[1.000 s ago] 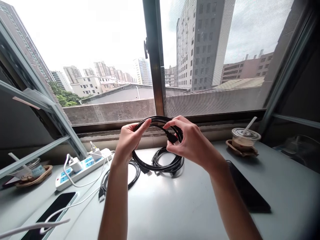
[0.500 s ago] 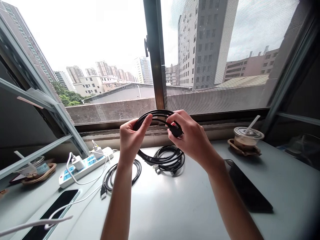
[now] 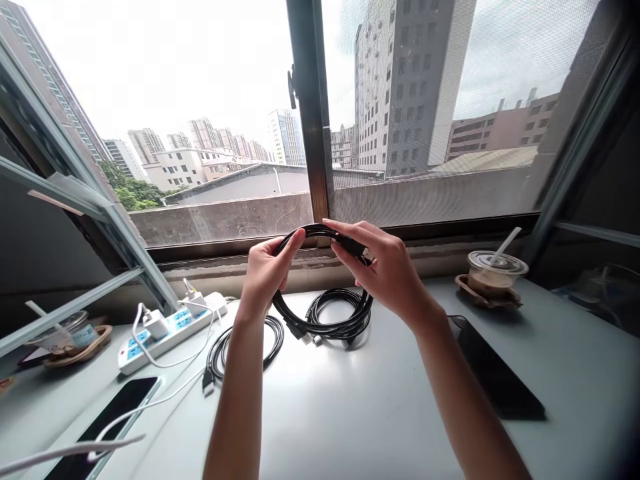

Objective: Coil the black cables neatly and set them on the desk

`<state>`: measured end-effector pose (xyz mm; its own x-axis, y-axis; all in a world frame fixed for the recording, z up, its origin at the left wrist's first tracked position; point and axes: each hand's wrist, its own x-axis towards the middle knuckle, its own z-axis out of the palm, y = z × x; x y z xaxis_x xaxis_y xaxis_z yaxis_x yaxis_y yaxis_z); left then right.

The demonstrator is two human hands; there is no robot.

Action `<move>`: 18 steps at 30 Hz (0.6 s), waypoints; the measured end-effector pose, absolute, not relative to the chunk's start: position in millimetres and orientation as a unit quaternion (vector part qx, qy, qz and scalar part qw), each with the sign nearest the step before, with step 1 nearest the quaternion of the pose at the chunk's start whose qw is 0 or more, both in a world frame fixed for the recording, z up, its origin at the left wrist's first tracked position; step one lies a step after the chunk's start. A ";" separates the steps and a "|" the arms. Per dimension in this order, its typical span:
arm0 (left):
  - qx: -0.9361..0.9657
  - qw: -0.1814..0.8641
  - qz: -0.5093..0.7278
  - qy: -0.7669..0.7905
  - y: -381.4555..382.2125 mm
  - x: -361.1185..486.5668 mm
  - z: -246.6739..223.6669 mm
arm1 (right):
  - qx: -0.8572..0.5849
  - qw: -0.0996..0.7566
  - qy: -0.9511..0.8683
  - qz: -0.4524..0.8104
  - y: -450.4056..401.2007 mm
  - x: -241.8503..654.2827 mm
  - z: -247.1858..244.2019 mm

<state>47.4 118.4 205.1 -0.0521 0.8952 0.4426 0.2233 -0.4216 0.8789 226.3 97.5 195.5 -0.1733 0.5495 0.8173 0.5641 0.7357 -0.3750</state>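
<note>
A coiled black cable (image 3: 320,328) is held up in front of me between both hands. My left hand (image 3: 270,273) grips the left side of the loop, thumb on top. My right hand (image 3: 383,267) pinches the upper right of the loop, around a black plug end with a bit of metal showing. Another plug end hangs at the bottom left of the held loop. Behind and below it, a second coiled black cable (image 3: 345,298) lies on the table, partly hidden by the loop. A third black cable coil (image 3: 274,340) with a USB plug (image 3: 208,383) rests by my left forearm.
On the left stand a white power strip (image 3: 173,337) with white chargers, a phone (image 3: 107,427) under a white cord, and a cup in a holder (image 3: 75,337). At right lie a black tablet-like slab (image 3: 500,373) and a lidded drink cup (image 3: 495,273). A window frame (image 3: 320,167) rises behind.
My right hand has brought the plug end up against the loop's upper right, its fingers now stretched along the strands. My left hand has shifted slightly right, still gripping the coil.
</note>
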 end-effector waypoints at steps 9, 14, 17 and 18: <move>0.629 0.326 0.540 0.453 128.9 50.7 198.6 | -0.357 0.562 -0.743 0.067 119.3 231.8 184.8; 0.664 0.364 0.461 0.462 129.5 47.4 197.9 | -0.404 0.628 -0.664 0.046 129.1 232.9 178.9; 0.690 0.368 0.368 0.504 135.4 44.1 190.3 | -0.444 0.644 -0.622 0.031 138.6 231.6 173.0; 0.693 0.355 0.341 0.526 139.1 43.0 186.4 | -0.458 0.637 -0.619 0.038 142.2 231.4 170.7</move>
<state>43.0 139.1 186.4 0.2137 0.9719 0.0984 0.4876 -0.1934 0.8514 231.4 142.2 170.7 0.2309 0.6152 0.7538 0.5190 0.5774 -0.6302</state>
